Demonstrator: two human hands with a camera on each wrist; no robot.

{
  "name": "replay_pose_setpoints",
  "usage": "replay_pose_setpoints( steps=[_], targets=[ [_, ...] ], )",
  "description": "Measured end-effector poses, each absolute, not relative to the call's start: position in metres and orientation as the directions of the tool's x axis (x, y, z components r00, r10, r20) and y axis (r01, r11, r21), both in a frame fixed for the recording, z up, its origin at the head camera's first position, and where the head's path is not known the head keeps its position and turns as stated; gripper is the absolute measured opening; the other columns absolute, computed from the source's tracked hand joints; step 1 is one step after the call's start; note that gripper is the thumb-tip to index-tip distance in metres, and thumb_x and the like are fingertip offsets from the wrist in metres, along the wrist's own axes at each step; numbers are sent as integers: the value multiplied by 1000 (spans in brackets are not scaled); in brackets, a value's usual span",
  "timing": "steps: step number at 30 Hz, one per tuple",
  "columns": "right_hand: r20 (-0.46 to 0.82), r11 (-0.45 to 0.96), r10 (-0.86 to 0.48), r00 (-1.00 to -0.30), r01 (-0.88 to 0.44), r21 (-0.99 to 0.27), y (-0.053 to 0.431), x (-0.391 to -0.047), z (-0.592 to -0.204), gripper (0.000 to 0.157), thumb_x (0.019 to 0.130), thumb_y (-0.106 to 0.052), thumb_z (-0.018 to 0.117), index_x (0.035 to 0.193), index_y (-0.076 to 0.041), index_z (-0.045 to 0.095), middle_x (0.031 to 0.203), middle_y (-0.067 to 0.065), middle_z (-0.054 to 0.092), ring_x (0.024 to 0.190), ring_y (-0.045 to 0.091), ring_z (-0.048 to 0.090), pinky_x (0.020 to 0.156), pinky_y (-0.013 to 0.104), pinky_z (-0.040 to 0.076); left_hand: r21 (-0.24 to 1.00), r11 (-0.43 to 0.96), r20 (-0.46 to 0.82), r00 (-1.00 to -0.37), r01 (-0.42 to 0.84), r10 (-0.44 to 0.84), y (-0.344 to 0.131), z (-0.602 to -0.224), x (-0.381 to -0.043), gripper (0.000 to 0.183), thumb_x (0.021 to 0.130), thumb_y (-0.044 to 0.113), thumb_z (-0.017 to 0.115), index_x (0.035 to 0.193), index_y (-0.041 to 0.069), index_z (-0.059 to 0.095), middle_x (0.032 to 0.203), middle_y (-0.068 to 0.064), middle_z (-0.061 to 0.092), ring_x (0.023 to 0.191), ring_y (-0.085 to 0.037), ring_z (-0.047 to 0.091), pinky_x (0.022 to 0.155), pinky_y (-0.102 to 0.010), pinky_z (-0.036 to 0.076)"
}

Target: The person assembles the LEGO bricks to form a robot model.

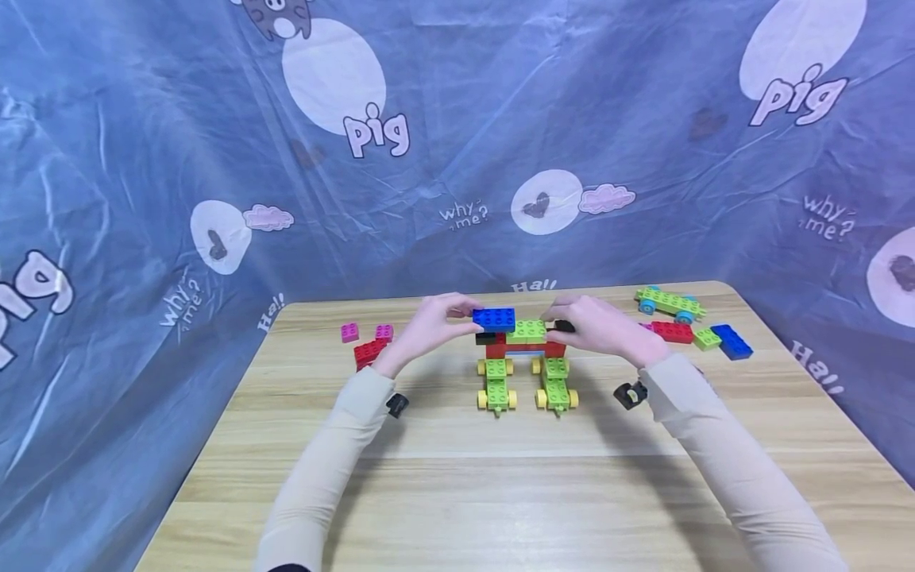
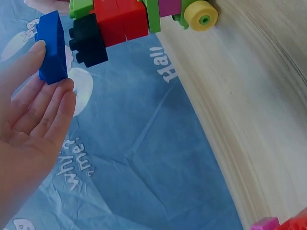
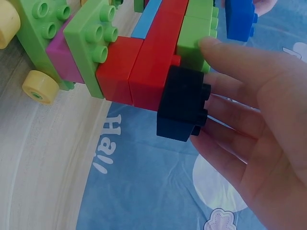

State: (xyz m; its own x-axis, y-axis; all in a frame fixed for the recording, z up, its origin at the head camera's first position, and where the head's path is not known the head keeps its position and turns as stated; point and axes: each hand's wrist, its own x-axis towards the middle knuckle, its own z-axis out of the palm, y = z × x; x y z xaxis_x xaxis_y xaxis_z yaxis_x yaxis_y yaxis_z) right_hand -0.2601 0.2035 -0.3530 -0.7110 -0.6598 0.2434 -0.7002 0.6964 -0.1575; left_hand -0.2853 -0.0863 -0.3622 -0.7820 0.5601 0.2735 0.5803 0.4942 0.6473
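A blue building brick (image 1: 494, 319) is pinched between the thumb and fingers of my left hand (image 1: 433, 324). In the left wrist view a gap separates this brick from the black brick (image 2: 89, 43) at the structure's left end. The brick structure (image 1: 525, 347) has a red beam and light green bricks (image 1: 527, 330) on top, raised on two green wheeled bases (image 1: 496, 391) with yellow wheels. My right hand (image 1: 595, 326) holds the structure's right end, with its thumb at a green brick and its fingers behind the other black brick (image 3: 181, 103).
Two pink bricks (image 1: 349, 332) and red bricks (image 1: 369, 353) lie at the left. At the right are a green wheeled base (image 1: 668, 303) with blue wheels, a red brick (image 1: 672, 332), a small green brick (image 1: 706, 339) and another blue brick (image 1: 731, 342). A printed blue cloth (image 1: 429, 254) stands behind the wooden table (image 1: 457, 492).
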Motion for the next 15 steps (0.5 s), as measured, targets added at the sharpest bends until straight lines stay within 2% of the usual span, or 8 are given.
replay_pose_setpoints(
  steps=[6,15],
  targets=[
    [257,712,-642,-722,-686,-149,206,-260,-353,28,83,-28,70,104,-10,70,101,5,70,91,20,67,79,37,57,650,488,271,-777,583,568,-77,-364,-287,36,82,24,72,114,9,66,112,-6,68,99,-17,64,92,-28,54],
    [271,708,-632,-726,-683,-180,208,-257,-349,35,85,-29,69,113,-8,66,108,8,69,96,23,67,83,41,57,631,477,314,-764,612,564,-63,-370,-289,35,80,22,73,111,7,67,108,-7,69,94,-17,66,87,-25,55]
  ],
)
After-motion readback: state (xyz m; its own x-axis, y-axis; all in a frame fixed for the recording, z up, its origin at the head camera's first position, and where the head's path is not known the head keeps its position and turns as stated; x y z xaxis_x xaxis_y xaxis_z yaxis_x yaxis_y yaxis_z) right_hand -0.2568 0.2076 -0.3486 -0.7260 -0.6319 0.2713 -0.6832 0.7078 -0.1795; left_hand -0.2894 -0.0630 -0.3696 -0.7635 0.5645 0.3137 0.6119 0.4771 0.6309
